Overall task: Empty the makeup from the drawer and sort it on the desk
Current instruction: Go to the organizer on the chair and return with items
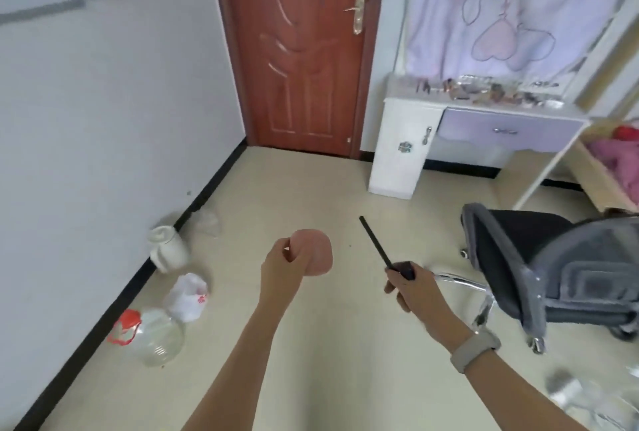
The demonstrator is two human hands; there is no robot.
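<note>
Your right hand [408, 283], a pale band on its wrist, grips a slim black makeup stick [377, 244] by its thick end, long axis slanting up and left. Your left hand [281, 268] pinches a round pink powder puff [313, 252]. Far off, the white desk [484, 109] carries blurred makeup along its top; its lilac drawer [508, 129] is closed. No writing is legible.

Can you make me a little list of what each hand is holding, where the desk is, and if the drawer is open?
left hand: pinches a pink makeup puff
right hand: grips a thin black stick-like tool, what it is cannot be told
desk: far across the room, beside the door, small items on top
purple drawer: looks closed
chair: grey, to the right of the hands
</note>
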